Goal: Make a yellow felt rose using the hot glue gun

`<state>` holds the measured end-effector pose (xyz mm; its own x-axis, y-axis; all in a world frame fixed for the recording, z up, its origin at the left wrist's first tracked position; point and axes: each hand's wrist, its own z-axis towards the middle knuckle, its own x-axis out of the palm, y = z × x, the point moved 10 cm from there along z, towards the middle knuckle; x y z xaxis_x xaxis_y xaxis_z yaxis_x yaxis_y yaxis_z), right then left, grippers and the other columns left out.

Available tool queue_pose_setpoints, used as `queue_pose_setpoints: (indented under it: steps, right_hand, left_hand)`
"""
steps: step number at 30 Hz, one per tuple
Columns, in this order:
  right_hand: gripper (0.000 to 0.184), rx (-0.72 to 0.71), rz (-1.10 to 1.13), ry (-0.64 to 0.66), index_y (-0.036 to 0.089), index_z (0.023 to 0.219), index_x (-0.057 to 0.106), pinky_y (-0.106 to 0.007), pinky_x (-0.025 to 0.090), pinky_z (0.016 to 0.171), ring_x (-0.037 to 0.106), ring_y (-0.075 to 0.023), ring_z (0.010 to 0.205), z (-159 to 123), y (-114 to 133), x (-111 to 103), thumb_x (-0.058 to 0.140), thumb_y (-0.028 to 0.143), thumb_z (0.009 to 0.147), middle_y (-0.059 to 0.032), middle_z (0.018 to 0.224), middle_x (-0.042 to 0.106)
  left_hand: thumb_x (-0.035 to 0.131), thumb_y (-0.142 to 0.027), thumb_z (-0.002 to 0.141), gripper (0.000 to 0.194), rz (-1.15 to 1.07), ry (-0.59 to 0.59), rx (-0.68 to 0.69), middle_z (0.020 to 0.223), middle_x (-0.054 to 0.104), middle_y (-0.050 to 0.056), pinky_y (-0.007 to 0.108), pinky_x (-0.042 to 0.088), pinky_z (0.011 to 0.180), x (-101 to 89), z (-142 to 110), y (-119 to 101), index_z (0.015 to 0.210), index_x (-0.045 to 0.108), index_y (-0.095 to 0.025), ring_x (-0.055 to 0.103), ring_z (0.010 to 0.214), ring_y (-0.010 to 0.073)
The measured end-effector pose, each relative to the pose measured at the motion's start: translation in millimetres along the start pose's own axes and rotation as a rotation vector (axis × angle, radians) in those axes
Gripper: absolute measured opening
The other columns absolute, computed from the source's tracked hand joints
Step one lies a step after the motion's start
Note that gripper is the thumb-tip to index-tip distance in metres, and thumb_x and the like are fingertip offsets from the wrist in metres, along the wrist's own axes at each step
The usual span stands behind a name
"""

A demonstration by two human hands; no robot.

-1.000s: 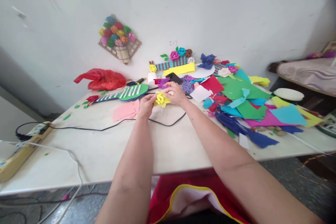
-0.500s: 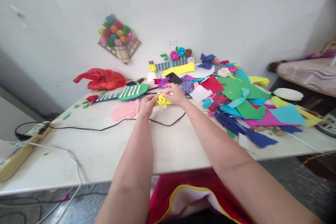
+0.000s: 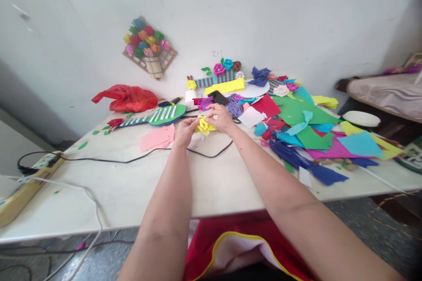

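A yellow paper flower [image 3: 205, 126] is held just above the white table [image 3: 227, 184], between my two hands. My left hand [image 3: 186, 131] pinches its left side with closed fingers. From the upper right, the fingertips of my right hand [image 3: 220, 117] press on its petals. Pink paper sheets [image 3: 157, 138] lie to the left of my left hand. Beyond my hands are a black phone [image 3: 217, 98], crumpled purple paper [image 3: 205, 103] and a tangle of purple strands [image 3: 234, 108].
Coloured paper scraps [image 3: 310, 116] cover the table's right side. A green guitar-shaped piece [image 3: 166, 115], a red plastic bag [image 3: 132, 99] and scissors [image 3: 169, 102] are at the back left. A black cable [image 3: 128, 162] crosses toward a power strip [image 3: 31, 186]. Paper flowers [image 3: 145, 41] hang on the wall.
Almost nothing differs. Both hands keep hold of the yellow paper flower in the same spot, and the view has shifted very slightly.
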<state>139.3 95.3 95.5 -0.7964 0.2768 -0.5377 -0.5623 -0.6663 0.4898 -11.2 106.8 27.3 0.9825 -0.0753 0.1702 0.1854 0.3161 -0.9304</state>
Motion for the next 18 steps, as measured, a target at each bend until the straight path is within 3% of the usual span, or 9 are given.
queue_pose_setpoints:
  steps: [7,18]
  right_hand:
    - [0.006,0.011,0.021,-0.028,0.021,0.066,0.068,-0.048,0.045,0.101,0.061,-0.0273,0.109,0.9,-3.1,-5.1,0.069,0.02,0.072,-0.0076,0.116,0.068]
    - [0.007,0.019,0.016,0.041,0.021,0.065,0.068,-0.048,0.045,0.101,0.061,-0.0265,0.108,0.0,-0.3,1.4,0.069,0.018,0.071,-0.0063,0.116,0.068]
  left_hand:
    - [0.087,-0.049,0.057,0.041,-0.011,0.009,0.003,0.067,0.07,0.004,0.024,0.042,0.055,-0.3,1.4,2.4,0.077,0.077,-0.015,0.058,0.058,0.0133]
    - [0.088,-0.05,0.053,0.043,-0.008,0.008,-0.005,0.062,0.068,0.003,0.022,0.037,0.052,3.7,-1.0,-2.4,0.073,0.076,-0.014,0.054,0.056,0.011]
